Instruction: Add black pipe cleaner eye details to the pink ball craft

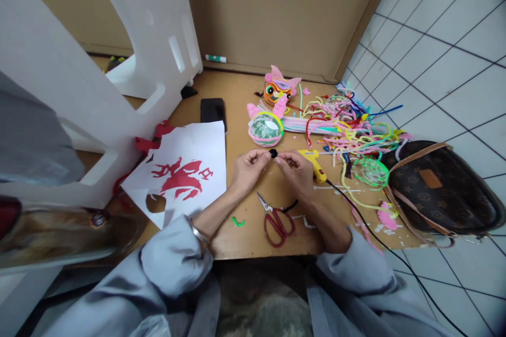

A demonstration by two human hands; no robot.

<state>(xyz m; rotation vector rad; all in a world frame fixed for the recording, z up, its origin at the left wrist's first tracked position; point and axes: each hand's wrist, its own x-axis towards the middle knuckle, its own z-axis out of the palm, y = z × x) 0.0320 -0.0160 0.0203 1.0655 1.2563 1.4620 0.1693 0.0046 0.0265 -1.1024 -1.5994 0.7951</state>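
Between the fingertips of my left hand (250, 167) and my right hand (294, 169) is a small black coiled piece (273, 153), perhaps pipe cleaner. Both hands pinch it above the table. Just beyond them sits a round green-and-pink craft head (266, 130) with pink ears and white eye shapes. Behind it stands a second, finished-looking animal head (277, 89) with eyes and pink ears. A yellow glue gun (313, 164) lies beside my right hand, partly hidden by it. Red-handled scissors (278, 222) rest below my hands, near a short black strip (290, 206).
White paper (205, 155) with red cutouts (182, 179) lies left, below a black phone (212, 110). Colourful pipe cleaners (356, 137) pile up at right, with a green wire ball (371, 172) and a brown bag (446, 184). The glue gun's cord (379, 239) runs off the table.
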